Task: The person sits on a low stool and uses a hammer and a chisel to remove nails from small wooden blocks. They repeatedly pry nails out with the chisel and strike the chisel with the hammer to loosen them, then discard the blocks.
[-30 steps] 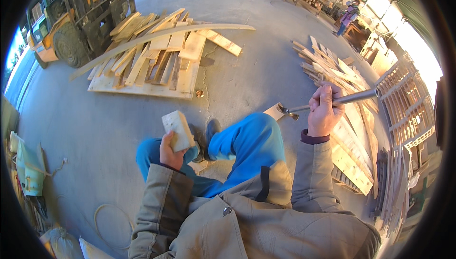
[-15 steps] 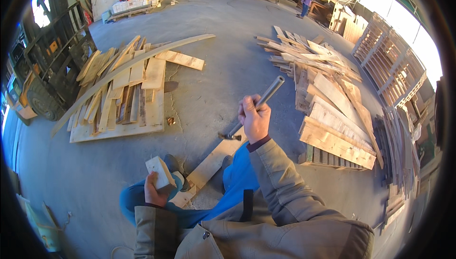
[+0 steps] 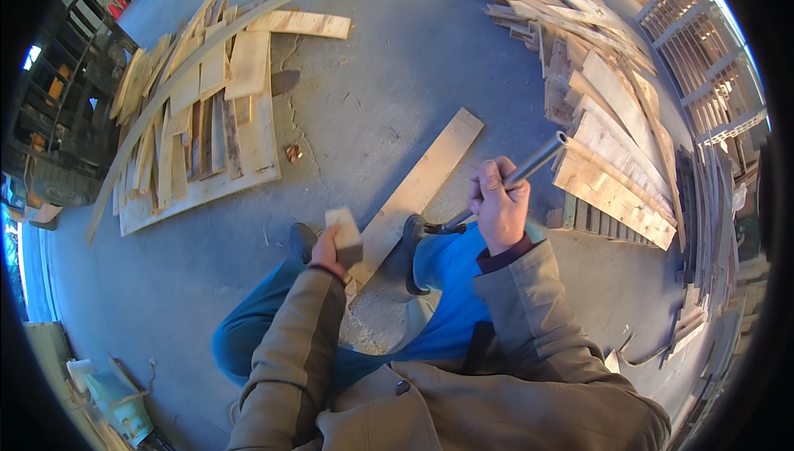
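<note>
My left hand is closed round a short pale wooden block, held over the lower end of a long plank. That plank lies slantwise on the floor between my shoes. My right hand grips a claw hammer with a metal tube handle. The handle's open end points up and to the right. The hammer's dark head hangs low, beside my right shoe in the picture, partly hard to tell from it.
Loose boards lie piled on a broad panel at the left. Another heap of boards rests on a pallet at the right. A forklift stands far left, stacked pallets far right. A pale green container sits lower left.
My view has tipped downward. My left hand has brought the block rightward to the plank. My right hand, with the hammer, has shifted right.
</note>
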`<action>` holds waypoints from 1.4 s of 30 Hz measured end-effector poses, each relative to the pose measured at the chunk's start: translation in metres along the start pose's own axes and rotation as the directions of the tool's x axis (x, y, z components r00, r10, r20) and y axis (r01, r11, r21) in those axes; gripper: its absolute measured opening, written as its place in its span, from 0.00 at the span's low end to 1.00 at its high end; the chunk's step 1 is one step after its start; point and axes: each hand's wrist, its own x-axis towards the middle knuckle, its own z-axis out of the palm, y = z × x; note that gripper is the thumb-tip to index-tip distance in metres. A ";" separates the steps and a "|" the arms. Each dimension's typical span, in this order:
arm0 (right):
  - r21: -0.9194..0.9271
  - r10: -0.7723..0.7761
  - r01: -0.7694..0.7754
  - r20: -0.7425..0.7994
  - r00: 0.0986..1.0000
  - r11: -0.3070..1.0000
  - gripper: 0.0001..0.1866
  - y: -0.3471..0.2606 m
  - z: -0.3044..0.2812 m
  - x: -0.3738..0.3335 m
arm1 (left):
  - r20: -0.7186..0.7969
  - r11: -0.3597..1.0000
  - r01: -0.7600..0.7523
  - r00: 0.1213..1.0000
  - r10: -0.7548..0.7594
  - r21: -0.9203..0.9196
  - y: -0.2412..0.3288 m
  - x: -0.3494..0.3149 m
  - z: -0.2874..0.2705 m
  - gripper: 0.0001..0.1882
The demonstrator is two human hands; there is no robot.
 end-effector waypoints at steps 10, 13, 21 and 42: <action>-0.150 -0.008 0.016 0.050 0.999 0.989 0.19 0.011 0.002 0.004 | 0.144 0.920 -0.390 0.912 0.384 0.022 0.119 0.000 0.067 0.25; -0.154 0.001 0.012 0.082 0.997 0.988 0.18 0.014 0.006 -0.001 | 0.070 0.962 -0.188 0.982 0.177 0.201 0.056 -0.013 0.017 0.15; 0.130 0.127 -0.153 0.186 0.974 0.980 0.17 0.022 0.027 -0.021 | 0.353 0.371 -0.495 0.851 0.388 0.786 -0.065 -0.093 0.009 0.41; 0.406 0.399 -0.456 0.220 0.890 0.792 0.10 0.061 0.024 -0.037 | 0.188 0.557 -0.515 0.821 0.539 0.651 -0.080 -0.213 -0.012 0.08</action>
